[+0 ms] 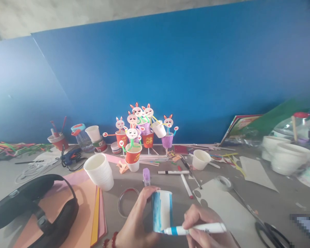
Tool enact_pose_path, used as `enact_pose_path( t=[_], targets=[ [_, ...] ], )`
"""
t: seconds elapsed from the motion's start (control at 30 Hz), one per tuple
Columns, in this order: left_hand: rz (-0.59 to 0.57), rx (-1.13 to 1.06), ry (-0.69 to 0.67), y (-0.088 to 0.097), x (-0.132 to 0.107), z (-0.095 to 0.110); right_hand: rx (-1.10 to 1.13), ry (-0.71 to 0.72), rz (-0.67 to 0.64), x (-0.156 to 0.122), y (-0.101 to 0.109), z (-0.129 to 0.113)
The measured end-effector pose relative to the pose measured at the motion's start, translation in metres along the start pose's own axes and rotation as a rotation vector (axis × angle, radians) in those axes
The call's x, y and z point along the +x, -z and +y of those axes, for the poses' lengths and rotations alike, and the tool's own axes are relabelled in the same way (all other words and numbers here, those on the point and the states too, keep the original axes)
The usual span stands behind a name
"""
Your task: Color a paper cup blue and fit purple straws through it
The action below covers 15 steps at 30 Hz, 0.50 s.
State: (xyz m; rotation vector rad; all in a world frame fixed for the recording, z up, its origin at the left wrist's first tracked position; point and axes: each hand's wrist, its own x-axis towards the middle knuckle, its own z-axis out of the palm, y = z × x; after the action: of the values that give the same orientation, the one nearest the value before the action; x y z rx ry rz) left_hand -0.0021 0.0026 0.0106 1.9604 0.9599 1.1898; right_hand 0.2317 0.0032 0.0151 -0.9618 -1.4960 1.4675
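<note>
Left hand [134, 220] grips paper cup [163, 210]; right hand [201, 215] holds blue marker [177, 230]; step, I judge: colouring cup's side; next stroke calls for steadied cup.

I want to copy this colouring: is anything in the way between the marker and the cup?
Nothing visible is. The right hand holds the marker with its tip right at the cup, which the left hand holds.

1 pair of black-handled scissors [259, 221] lies right; orange paper [85, 213] lies left.
</note>
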Motion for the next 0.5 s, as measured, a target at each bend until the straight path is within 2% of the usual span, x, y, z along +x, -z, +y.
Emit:
enact_pose_path(
  t=[0.07, 0.27, 0.43, 0.5],
  targets=[
    [0.000, -0.008, 0.009, 0.000, 0.001, -0.001, -0.020, 0.001, -0.001, 0.001, -0.002, -0.004],
    [-0.021, -0.073, 0.014, -0.001, 0.001, -0.004, 0.012, 0.086, 0.104, 0.006, 0.001, -0.019],
    [-0.013, -0.072, 0.013, 0.001, -0.002, -0.006, 0.003, 0.047, -0.055, 0.003, 0.004, -0.003],
    [0.001, -0.059, 0.020, 0.002, -0.002, -0.006, 0.022, 0.032, -0.061, 0.002, 0.003, 0.000]
  ],
)
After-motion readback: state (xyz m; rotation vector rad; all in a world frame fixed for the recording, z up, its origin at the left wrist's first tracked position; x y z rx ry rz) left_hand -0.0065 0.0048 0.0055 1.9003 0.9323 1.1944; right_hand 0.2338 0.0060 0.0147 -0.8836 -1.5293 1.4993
